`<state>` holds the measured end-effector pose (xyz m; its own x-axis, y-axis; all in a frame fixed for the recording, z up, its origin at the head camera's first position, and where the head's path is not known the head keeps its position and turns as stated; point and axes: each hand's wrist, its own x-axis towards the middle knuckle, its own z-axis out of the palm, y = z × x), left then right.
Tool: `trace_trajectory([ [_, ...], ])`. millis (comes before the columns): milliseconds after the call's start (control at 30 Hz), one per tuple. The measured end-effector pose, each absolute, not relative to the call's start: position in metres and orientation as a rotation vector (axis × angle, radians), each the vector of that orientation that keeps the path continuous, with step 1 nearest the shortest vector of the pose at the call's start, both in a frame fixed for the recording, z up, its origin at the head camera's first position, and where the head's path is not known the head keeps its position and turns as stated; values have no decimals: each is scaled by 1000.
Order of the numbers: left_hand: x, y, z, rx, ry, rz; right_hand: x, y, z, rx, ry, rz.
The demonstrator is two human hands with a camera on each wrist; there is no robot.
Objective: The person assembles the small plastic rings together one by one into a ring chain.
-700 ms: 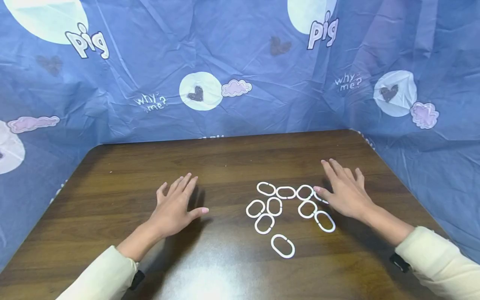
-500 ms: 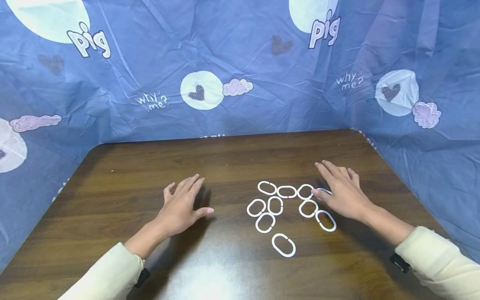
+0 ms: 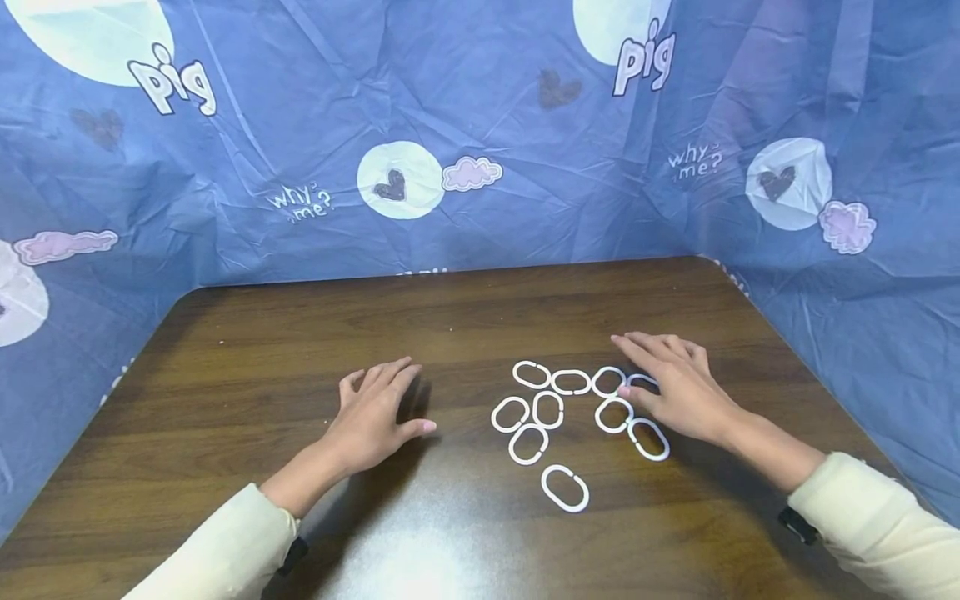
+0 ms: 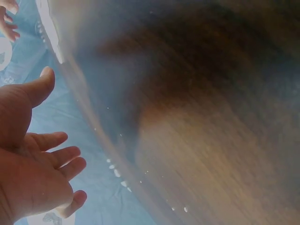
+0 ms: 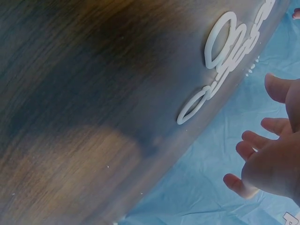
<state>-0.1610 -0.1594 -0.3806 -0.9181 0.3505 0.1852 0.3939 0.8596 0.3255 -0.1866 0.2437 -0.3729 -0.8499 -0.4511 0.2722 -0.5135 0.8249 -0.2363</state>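
Several white oval plastic links, each with a small gap, lie flat on the brown wooden table (image 3: 285, 333), right of its middle. Most form a loose cluster in the head view, and one single link (image 3: 566, 489) lies nearer the front. My right hand (image 3: 678, 390) hovers with fingers extended at the cluster's right side. Its thumb overlaps the rightmost upper link (image 3: 642, 380), partly hiding it. Left of the cluster, my left hand (image 3: 372, 421) is held over the table with spread fingers and holds nothing. In the right wrist view, the links (image 5: 220, 40) appear beyond the relaxed right hand (image 5: 274, 154).
A blue printed cloth (image 3: 525, 217) hangs behind the table and along both sides. Small white specks (image 3: 221, 342) dot the wood. Light-coloured sleeves (image 3: 232, 542) with dark wrist bands cover both forearms.
My left hand has moved to the right, toward the links. The right hand's fingers have shifted left and slightly nearer, over the cluster's edge. The links have stayed in place.
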Motion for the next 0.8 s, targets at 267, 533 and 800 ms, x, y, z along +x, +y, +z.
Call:
trace_trajectory([
  [267,-160,-158,-382,-585,-2909,-546,-186,243,-374,798,-2798,455],
  [533,-160,-156,-384,-620,-2901,-571,-183,241,-376,848,-2816,476],
  [800,-163,-155,-385,-653,-2906,-641,-178,233,-377,958,-2794,510],
])
